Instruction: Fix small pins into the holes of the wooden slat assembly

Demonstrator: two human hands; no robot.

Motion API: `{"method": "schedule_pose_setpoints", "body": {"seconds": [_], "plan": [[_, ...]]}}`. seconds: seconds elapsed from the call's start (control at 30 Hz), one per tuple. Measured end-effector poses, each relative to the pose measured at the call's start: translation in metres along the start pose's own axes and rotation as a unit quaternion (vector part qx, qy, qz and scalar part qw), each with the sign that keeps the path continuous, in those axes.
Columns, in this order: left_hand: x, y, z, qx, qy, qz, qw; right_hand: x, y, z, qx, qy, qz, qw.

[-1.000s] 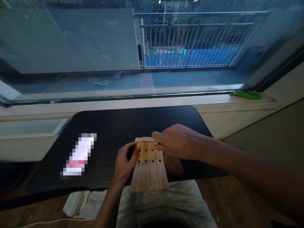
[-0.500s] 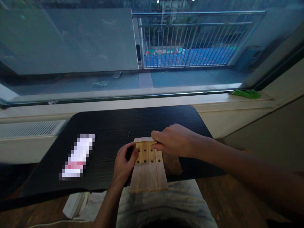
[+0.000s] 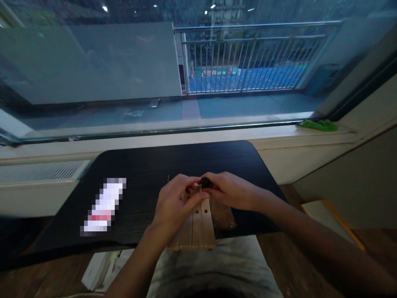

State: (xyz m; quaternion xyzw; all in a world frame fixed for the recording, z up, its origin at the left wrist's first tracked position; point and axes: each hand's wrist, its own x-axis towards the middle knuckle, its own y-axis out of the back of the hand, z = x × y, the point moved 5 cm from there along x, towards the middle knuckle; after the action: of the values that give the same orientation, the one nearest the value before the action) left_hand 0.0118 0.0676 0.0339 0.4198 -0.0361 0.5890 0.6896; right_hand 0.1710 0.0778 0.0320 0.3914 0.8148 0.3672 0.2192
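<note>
A flat row of pale wooden slats with drilled holes (image 3: 197, 229) lies at the table's near edge, over the lap. My left hand (image 3: 173, 203) covers its far left part, thumb stretched across the slats and fingers bent round toward the other hand. What the left fingertips pinch is hidden. Opposite it, my right hand (image 3: 234, 191) is closed on a small black rounded piece (image 3: 205, 182), held just above the slats' far end. Beneath the right hand lies a brown speckled piece (image 3: 225, 217) with a shiny surface.
The black table (image 3: 139, 161) stands against a window sill (image 3: 217, 134). A pixelated white object (image 3: 107, 203) lies at the left. A small thin metal-looking pin (image 3: 168, 178) is beyond my left hand. A green cloth (image 3: 319, 125) rests on the sill, and a white box (image 3: 97, 271) sits below the table.
My left hand has moved from the slats' left edge up over their far end. My right hand now shows a black piece in its fingers. The view has tilted slightly upward.
</note>
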Motion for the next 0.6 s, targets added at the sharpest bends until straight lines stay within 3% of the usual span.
{"method": "schedule_pose_setpoints", "body": {"seconds": [0.23,0.33,0.4,0.5,0.6], "plan": [[0.012,-0.01,0.0,0.057,-0.042,-0.059,0.996,-0.002,-0.015,0.003,-0.014,0.019,0.05,0.998],[0.014,-0.008,0.0,0.064,-0.05,-0.081,0.993,-0.007,-0.017,0.007,0.041,0.036,0.081,0.995],[0.014,-0.007,-0.001,0.068,-0.058,-0.079,0.993,-0.015,-0.018,0.022,0.108,0.018,0.146,0.983],[0.012,-0.004,-0.004,0.073,-0.062,-0.064,0.993,-0.036,-0.024,0.054,0.126,-0.033,0.311,0.942],[0.011,-0.001,-0.004,0.072,-0.065,-0.064,0.993,-0.054,-0.046,0.08,0.121,-0.09,0.392,0.908]]}}
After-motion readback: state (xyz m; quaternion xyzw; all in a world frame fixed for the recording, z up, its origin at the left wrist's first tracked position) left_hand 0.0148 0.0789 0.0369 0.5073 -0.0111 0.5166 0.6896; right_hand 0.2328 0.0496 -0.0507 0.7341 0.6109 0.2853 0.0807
